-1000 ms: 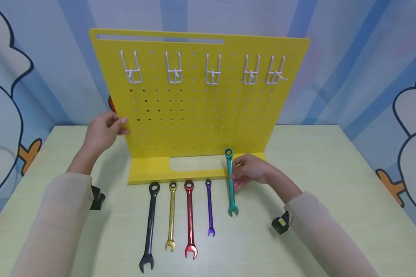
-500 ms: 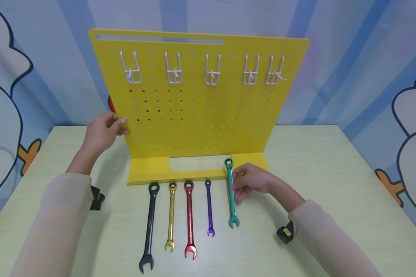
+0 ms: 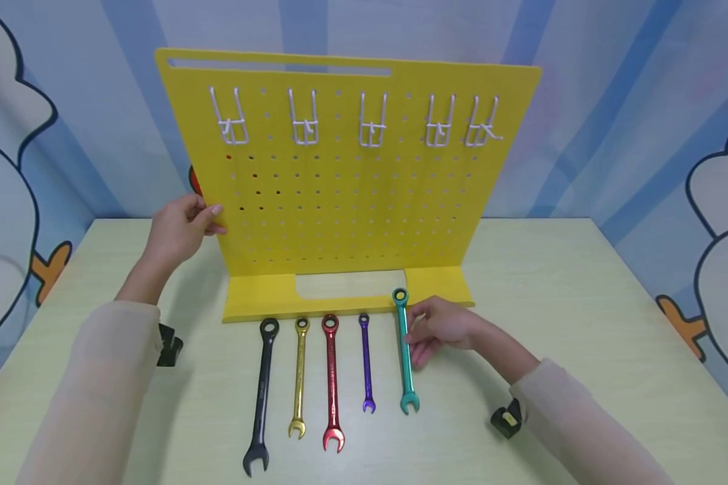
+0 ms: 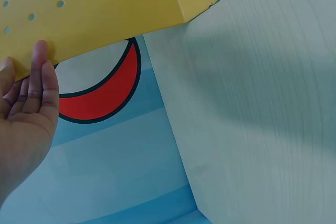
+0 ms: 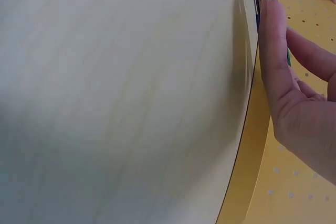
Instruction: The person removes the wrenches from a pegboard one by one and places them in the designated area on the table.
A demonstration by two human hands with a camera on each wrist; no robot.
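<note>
My left hand (image 3: 178,229) grips the left edge of a yellow pegboard (image 3: 352,236), thumb in front and fingers at the edge; the left wrist view shows the fingertips (image 4: 40,51) at that edge. With thumb and fingers my right hand (image 3: 439,330) pinches a green combination wrench (image 3: 406,364) by its shaft, ring end toward the board and open end toward me. To its left a purple wrench (image 3: 367,367), a red wrench (image 3: 332,384), a gold wrench (image 3: 300,384) and a black wrench (image 3: 263,391) lie in a row on the table.
Several white wire hooks (image 3: 373,128) line the upper part of the pegboard. Its yellow foot (image 3: 261,296) rests on the pale table (image 3: 552,303), close behind the wrenches. A blue patterned wall (image 3: 364,27) stands behind.
My right hand has drawn the green wrench toward me, off the pegboard's foot and level with the row. My left hand has stayed on the board's edge.
</note>
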